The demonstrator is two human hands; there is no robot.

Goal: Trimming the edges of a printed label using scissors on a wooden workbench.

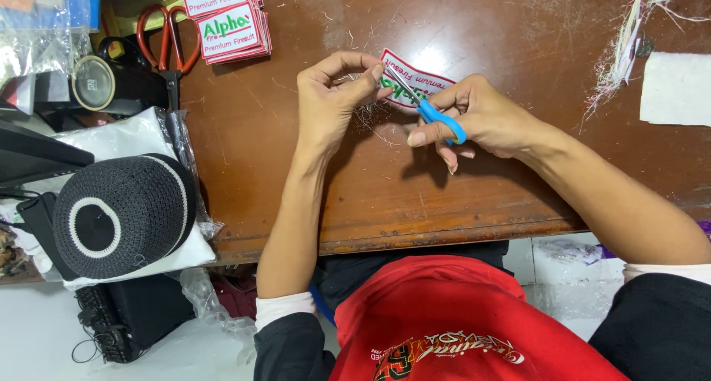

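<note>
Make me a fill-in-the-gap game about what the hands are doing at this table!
1. The right hand holds small scissors with ____ handles.
2. The left hand pinches the white embroidered patch by its ____ end.
3. The big scissors lying by the patch stack have ____ handles.
4. The knitted cap is black with ____ stripes.

Missing words: blue; left; red; white

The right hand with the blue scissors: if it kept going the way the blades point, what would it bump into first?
The right hand aims the blue scissors up-left. They already touch the embroidered patch, and next would probably come the left hand's fingertips pinching it.
</note>
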